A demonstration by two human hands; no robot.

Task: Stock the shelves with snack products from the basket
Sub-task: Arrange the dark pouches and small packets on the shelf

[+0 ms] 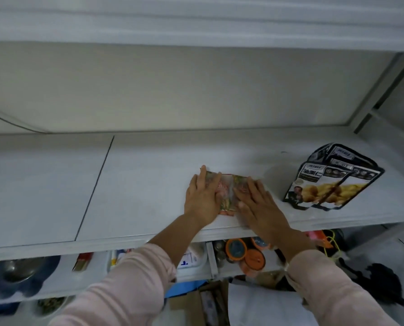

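Hands spread flat, our left hand (203,196) and right hand (259,203) press small snack packets (226,192) onto the shelf (149,184) near its front edge, beside a black bag (332,182); we judge we are squaring them up, then should fetch more.

Head view; down onto shelf (149,184)

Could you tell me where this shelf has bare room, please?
Bare: the shelf left of the left hand, past the seam, and behind both hands to the back wall. Tight: between the right hand, on the snack packets, and the black pouches.
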